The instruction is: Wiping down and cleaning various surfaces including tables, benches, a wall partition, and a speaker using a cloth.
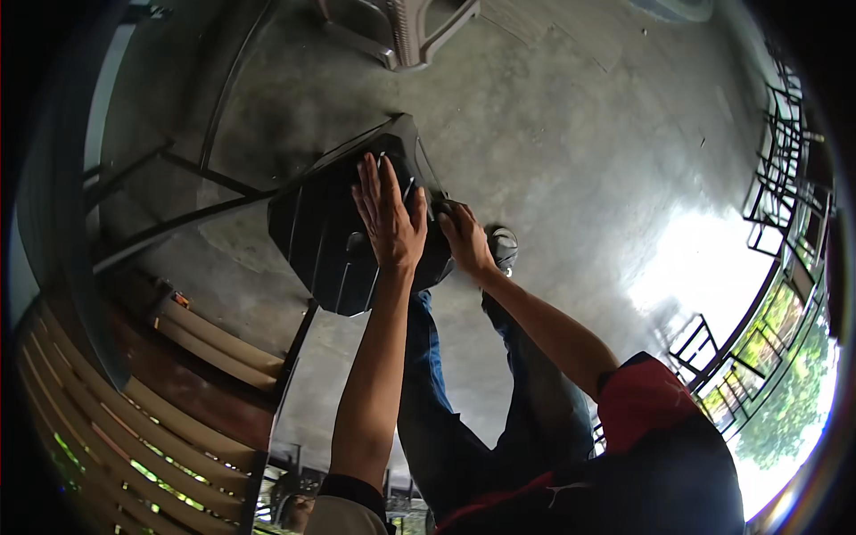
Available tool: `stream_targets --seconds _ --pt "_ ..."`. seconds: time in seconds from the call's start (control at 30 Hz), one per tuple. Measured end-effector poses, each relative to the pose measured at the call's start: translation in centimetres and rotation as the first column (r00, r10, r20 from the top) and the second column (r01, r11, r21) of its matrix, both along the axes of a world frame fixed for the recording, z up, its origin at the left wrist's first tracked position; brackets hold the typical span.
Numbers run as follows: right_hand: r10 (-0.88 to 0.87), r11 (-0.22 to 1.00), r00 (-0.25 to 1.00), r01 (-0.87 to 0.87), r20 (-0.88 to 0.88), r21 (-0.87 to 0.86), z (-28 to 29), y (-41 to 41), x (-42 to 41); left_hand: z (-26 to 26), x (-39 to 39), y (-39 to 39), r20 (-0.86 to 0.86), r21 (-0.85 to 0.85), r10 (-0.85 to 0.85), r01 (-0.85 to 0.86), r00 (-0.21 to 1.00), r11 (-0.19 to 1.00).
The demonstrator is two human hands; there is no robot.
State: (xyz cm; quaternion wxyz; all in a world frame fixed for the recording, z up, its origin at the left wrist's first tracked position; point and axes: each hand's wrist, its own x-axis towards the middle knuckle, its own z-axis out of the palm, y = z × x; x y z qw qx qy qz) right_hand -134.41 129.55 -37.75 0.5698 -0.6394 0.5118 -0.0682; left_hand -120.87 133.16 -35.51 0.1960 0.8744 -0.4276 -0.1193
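Note:
Before my legs is a black, ribbed, hard-shelled object with angled corners; I cannot tell whether it is a case or a cover. My left hand lies flat across its top, fingers stretched away from me and thumb apart. At the right edge of the same object, my right hand has its fingers curled around a dark part. Its fingertips are partly hidden, and that part is too dark to make out. Both forearms reach down over my blue jeans.
A slatted wooden bench stands at the lower left beside dark metal bars. Brown plastic chair legs rest on the concrete floor beyond. My shoe is right of my right hand. Black metal frames line the right side.

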Motion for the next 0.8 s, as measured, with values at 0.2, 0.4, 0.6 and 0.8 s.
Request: stream_targets --seconds 0.2,0.4,0.6,0.8 --pt "0.274 0.958 0.95 -0.284 -0.149 -0.046 0.1 -2.6 0.4 0.5 3.6 9.8 -0.124 0.013 0.657 -0.661 0.744 0.751" --pt "0.405 0.901 0.904 -0.368 -0.137 0.231 -2.1 -4.2 0.4 -2.5 7.3 19.5 -0.793 0.215 0.518 -0.648 0.321 0.73" --pt "0.437 0.882 0.882 -0.382 -0.174 0.277 0.8 -4.2 1.1 -3.2 5.8 19.3 -0.748 0.139 0.496 -0.627 0.442 0.767" --pt "0.504 0.83 0.776 -0.312 -0.38 0.463 4.8 -5.3 4.5 -3.7 4.1 18.8 -0.604 -0.003 0.614 -0.771 0.509 0.636"
